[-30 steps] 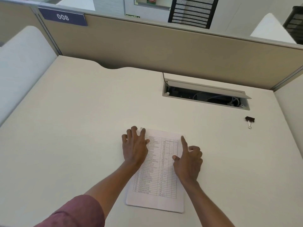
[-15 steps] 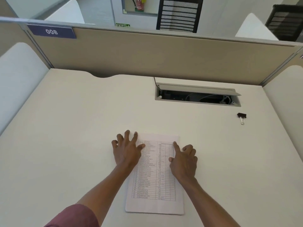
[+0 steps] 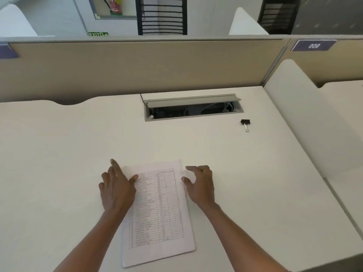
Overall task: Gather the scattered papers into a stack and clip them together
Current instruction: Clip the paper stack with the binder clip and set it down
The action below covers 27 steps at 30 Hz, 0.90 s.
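Head view: a stack of printed papers (image 3: 159, 209) lies flat on the pale worktop (image 3: 59, 154), near its front edge, with the top sheet showing a ruled table of entries. The stack sits slightly askew, its far end tilted to the right.

The left hand (image 3: 115, 187) rests over the stack's upper left edge with its fingers spread and nearly straight and its thumb tip on the top sheet. It grips nothing. The right hand (image 3: 200, 183) sits just beside the upper right edge with its fingers loosely curled and empty. Whether its thumb touches the paper cannot be told.

A black binder clip (image 3: 245, 124) lies on the worktop well apart from the stack, far right, with its wire handles pointing toward the person. It sits just right of an open cable hatch (image 3: 192, 108) with wiring visible inside. A beige partition (image 3: 137, 67) closes the far side, and a white side divider (image 3: 294, 118) stands on the right.
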Each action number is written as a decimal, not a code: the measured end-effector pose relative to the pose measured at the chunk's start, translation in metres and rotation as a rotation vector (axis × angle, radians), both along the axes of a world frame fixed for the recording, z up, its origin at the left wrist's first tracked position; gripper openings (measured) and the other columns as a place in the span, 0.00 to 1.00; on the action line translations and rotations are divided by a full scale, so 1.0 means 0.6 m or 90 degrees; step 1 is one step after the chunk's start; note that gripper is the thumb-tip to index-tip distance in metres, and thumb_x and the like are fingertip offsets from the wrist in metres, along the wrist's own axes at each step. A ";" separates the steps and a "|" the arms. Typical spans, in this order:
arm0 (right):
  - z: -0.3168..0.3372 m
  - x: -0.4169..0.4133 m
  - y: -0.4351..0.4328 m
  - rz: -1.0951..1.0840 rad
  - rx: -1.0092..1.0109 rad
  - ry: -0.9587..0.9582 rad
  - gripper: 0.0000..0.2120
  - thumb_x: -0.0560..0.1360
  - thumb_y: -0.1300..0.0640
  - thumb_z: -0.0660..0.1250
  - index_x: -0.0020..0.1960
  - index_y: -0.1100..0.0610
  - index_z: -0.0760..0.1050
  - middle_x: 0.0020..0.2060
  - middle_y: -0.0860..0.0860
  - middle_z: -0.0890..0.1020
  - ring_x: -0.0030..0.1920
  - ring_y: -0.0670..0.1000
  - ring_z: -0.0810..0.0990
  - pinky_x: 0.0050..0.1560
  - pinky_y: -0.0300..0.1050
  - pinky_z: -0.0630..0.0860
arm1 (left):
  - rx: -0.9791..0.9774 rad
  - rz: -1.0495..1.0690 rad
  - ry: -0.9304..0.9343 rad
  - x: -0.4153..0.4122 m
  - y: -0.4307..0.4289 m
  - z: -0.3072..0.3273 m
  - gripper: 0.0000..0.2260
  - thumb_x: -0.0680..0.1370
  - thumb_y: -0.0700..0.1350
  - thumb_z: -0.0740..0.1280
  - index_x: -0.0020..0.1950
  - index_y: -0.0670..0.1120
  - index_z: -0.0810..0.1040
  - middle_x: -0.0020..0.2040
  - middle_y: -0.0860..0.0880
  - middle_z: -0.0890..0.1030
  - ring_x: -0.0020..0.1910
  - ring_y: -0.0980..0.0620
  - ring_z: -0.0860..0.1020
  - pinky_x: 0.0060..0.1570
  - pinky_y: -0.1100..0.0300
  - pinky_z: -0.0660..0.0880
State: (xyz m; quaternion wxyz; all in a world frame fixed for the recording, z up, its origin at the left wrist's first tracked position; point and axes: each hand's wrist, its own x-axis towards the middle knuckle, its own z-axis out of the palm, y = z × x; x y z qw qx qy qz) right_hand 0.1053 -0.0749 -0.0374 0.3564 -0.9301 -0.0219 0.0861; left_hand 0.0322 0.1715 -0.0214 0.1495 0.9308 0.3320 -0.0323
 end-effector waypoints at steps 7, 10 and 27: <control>0.012 0.161 -0.184 -0.202 -0.037 -0.088 0.12 0.77 0.60 0.74 0.59 0.52 0.82 0.57 0.55 0.79 0.58 0.57 0.82 0.49 0.52 0.80 | 0.026 -0.056 -0.104 -0.020 -0.087 0.014 0.31 0.84 0.57 0.66 0.77 0.35 0.67 0.79 0.32 0.67 0.73 0.31 0.70 0.69 0.33 0.73; 0.024 0.245 -0.253 -0.214 -0.104 -0.089 0.13 0.77 0.59 0.74 0.61 0.53 0.81 0.58 0.56 0.79 0.62 0.60 0.80 0.50 0.53 0.79 | 0.042 -0.252 -0.114 -0.023 -0.174 0.006 0.33 0.82 0.64 0.58 0.73 0.38 0.73 0.80 0.35 0.68 0.75 0.34 0.71 0.68 0.38 0.76; 0.036 0.475 -0.341 0.063 -0.292 -0.030 0.26 0.81 0.53 0.69 0.78 0.48 0.71 0.69 0.58 0.74 0.72 0.61 0.72 0.65 0.58 0.77 | 0.079 -0.583 -0.049 0.030 -0.377 -0.091 0.40 0.86 0.68 0.51 0.87 0.40 0.54 0.89 0.40 0.47 0.88 0.42 0.48 0.82 0.47 0.50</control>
